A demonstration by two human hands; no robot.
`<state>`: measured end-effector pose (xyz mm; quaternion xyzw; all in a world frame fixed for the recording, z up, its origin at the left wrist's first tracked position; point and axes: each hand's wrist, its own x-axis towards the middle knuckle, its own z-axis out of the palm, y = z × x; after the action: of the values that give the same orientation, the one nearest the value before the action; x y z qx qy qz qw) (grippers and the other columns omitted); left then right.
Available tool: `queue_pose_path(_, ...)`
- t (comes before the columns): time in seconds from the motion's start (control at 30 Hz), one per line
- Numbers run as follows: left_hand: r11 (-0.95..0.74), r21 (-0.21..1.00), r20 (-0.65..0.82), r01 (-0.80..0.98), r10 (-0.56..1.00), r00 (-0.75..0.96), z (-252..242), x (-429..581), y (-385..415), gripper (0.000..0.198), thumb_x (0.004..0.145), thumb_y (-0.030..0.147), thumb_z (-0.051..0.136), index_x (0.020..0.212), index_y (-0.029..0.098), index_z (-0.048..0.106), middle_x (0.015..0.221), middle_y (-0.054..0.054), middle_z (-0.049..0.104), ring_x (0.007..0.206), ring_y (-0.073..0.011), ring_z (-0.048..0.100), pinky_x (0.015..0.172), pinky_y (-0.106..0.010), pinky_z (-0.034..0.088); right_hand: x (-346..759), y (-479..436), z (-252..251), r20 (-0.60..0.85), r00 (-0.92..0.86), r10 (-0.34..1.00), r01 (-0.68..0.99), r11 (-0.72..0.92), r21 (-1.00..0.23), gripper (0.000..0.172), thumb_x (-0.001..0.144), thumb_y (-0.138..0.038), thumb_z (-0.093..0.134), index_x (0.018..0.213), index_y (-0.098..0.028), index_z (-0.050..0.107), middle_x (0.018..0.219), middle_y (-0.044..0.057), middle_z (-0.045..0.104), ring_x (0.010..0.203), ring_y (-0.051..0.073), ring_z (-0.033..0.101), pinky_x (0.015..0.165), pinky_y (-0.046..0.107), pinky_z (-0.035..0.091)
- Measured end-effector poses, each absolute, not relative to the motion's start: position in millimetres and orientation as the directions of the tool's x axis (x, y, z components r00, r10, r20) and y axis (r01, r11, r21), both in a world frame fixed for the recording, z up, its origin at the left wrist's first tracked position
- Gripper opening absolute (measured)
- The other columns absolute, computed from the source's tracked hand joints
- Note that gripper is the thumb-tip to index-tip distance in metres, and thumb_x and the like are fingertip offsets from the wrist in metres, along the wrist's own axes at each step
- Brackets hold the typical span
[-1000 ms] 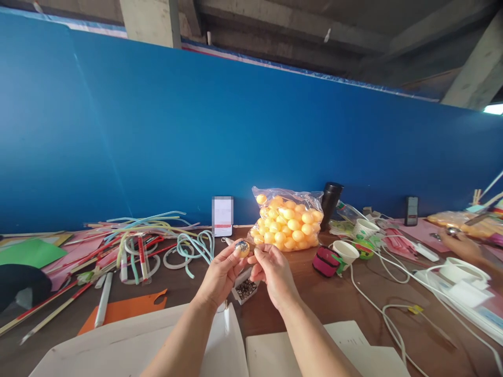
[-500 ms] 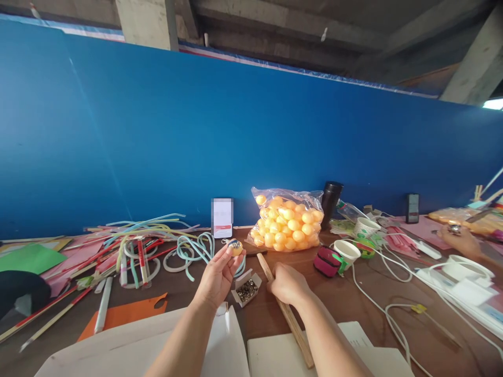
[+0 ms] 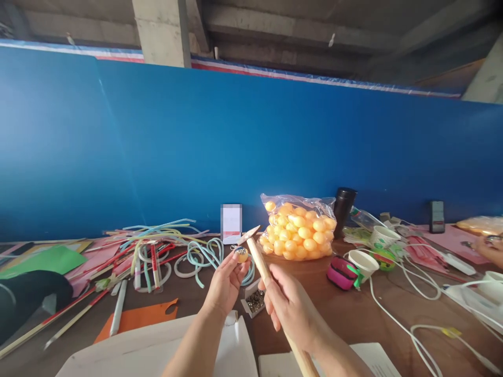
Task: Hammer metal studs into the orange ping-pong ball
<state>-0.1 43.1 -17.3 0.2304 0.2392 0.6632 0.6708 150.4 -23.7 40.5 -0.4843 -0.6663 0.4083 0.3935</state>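
My left hand point(image 3: 227, 281) is closed on a yellow-orange ping-pong ball point(image 3: 242, 255) with shiny metal tacks across its top. The wooden handle of a hammer point(image 3: 257, 262) lies in the grip of my right hand point(image 3: 288, 301). Its narrow metal head is raised just above and beside the ball; I cannot tell whether they touch. Below, between my hands, sits a small open box point(image 3: 254, 302) of metal tacks, partly covered by my right hand. Beyond the hammer stands a clear plastic bag point(image 3: 301, 228) full of similar balls.
Left lie coiled tubes point(image 3: 202, 256), colored sticks and an orange sheet point(image 3: 137, 318). A white board point(image 3: 165, 351) is in front. A phone point(image 3: 231, 224) leans on the blue wall. Right are a magenta pouch point(image 3: 341, 272), paper cups, white cables point(image 3: 389, 311) and another person's hand point(image 3: 489, 250).
My right hand has lifted the hammer off the table, bringing its head up near the ball. My left hand still holds the ball. The view has shifted slightly.
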Motion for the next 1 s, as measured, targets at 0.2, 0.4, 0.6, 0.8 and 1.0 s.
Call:
queue_pose_path(0.2,0.004,0.634,-0.030,-0.773,0.999,-0.019,-16,-1,43,0.012,0.077,0.018,0.070,0.089,0.013,0.070,0.094,-0.007,0.072,0.088,-0.0157,0.069,0.079,-0.021,0.057,148,-13,29,0.244,-0.204,0.948,0.153,0.277,-0.948,0.024,0.097,-0.042,0.041,0.091,-0.021,0.052,0.057,-0.007,0.049,0.037,0.008,0.040,0.036,0.017,0.034)
queue_pose_path(0.4,-0.026,0.639,-0.005,-0.768,0.999,-0.038,-22,-1,49,0.015,0.078,0.020,0.070,0.092,0.013,0.070,0.098,-0.009,0.072,0.094,-0.0181,0.068,0.086,-0.025,0.055,157,-5,1,0.229,-0.168,0.959,0.175,0.257,-0.950,0.029,0.095,-0.047,0.044,0.090,-0.020,0.055,0.054,-0.006,0.048,0.035,0.008,0.038,0.035,0.019,0.032)
queue_pose_path(0.6,-0.033,0.635,-0.030,-0.772,0.997,-0.067,-21,-1,50,0.013,0.078,0.019,0.069,0.090,0.013,0.070,0.100,-0.008,0.071,0.094,-0.0172,0.068,0.086,-0.025,0.054,156,-13,3,0.343,-0.172,0.923,0.265,0.379,-0.887,0.023,0.093,-0.040,0.051,0.099,-0.022,0.064,0.071,0.003,0.062,0.048,0.015,0.053,0.047,0.025,0.045)
queue_pose_path(0.8,-0.038,0.630,-0.052,-0.776,0.995,-0.091,-18,-1,49,0.013,0.080,0.016,0.067,0.092,0.013,0.070,0.097,-0.008,0.071,0.088,-0.0151,0.069,0.082,-0.022,0.055,152,-16,10,0.443,-0.202,0.874,0.374,0.487,-0.790,0.030,0.094,-0.028,0.049,0.120,-0.022,0.062,0.098,0.011,0.067,0.084,0.026,0.063,0.073,0.032,0.051)
queue_pose_path(1.0,-0.034,0.630,-0.065,-0.776,0.993,-0.096,-17,0,48,0.013,0.079,0.016,0.067,0.092,0.013,0.070,0.096,-0.009,0.072,0.091,-0.0167,0.069,0.082,-0.023,0.055,154,-17,10,0.457,-0.181,0.871,0.415,0.489,-0.767,0.030,0.093,-0.026,0.049,0.121,-0.021,0.061,0.091,0.010,0.068,0.076,0.024,0.065,0.067,0.029,0.053)
